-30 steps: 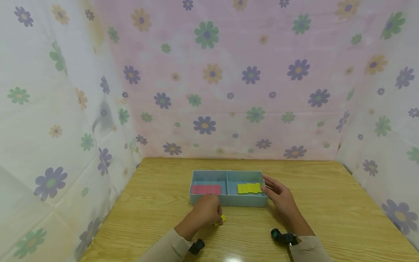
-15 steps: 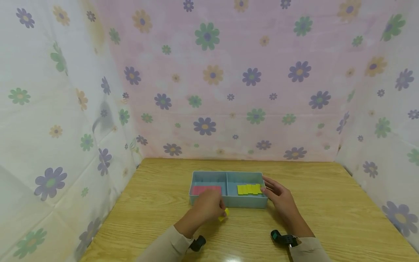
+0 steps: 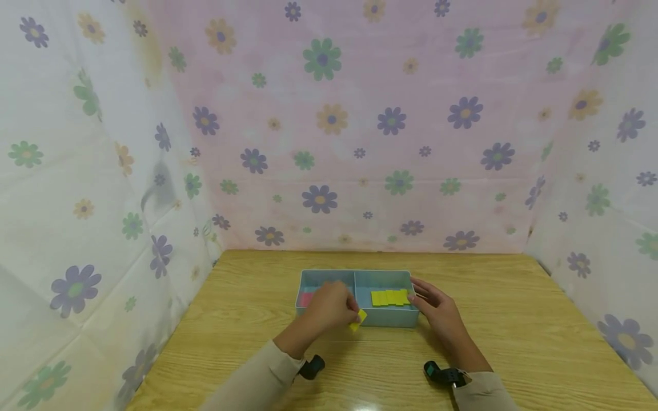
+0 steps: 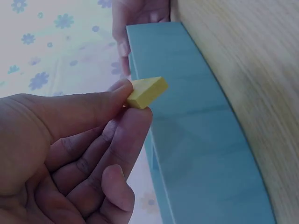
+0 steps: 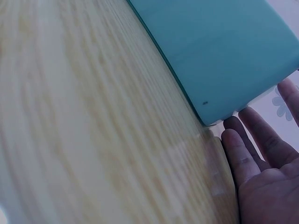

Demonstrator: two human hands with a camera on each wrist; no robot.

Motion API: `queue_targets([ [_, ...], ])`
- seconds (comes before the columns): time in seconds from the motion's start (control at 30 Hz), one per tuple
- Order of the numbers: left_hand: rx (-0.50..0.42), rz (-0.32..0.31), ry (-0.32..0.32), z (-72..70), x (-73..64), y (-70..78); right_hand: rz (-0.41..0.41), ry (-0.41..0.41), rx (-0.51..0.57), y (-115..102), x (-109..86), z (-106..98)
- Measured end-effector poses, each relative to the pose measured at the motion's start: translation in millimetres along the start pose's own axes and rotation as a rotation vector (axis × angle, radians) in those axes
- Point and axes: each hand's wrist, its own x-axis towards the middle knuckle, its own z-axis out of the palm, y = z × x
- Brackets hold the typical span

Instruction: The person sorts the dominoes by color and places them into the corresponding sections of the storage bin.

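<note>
My left hand (image 3: 329, 308) pinches a small yellow rectangular block (image 4: 147, 92) between thumb and fingertips, just over the front wall of a blue-grey two-compartment box (image 3: 329, 316). In the left wrist view the block's flat face and thick edge show, with the box wall behind it. At the box's right end, my right hand (image 3: 442, 311) holds the end wall, its thumb over the rim and its fingers along the outside. A row of yellow blocks (image 3: 389, 297) lies in the right compartment. In the left one, pink blocks (image 3: 306, 299) are mostly hidden by my left hand.
The box stands on a wood-grain table (image 3: 247, 319), toward its middle. Flower-printed cloth (image 3: 360, 171) rises behind the table and along both sides. Each wrist wears a dark strapped device (image 3: 441, 374).
My left hand has lifted the yellow block off the table and moved forward and slightly right to the box's front wall, now covering most of the pink blocks. The right hand stays in place.
</note>
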Motion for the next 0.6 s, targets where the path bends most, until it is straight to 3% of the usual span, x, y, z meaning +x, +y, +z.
queue_targets([
  [0.27, -0.103, 0.016, -0.033, -6.0, 11.5, 1.2, -0.011, -0.025, 0.069, 2, -1.1, 0],
  [0.43, -0.180, -0.031, -0.070, -8.9, 23.3, 0.7, -0.018, -0.028, 0.062, 3, -1.1, 0],
  [0.6, -0.178, -0.047, -0.062, -12.1, 38.6, 0.6, -0.021, -0.032, 0.058, 1, -0.6, -1],
])
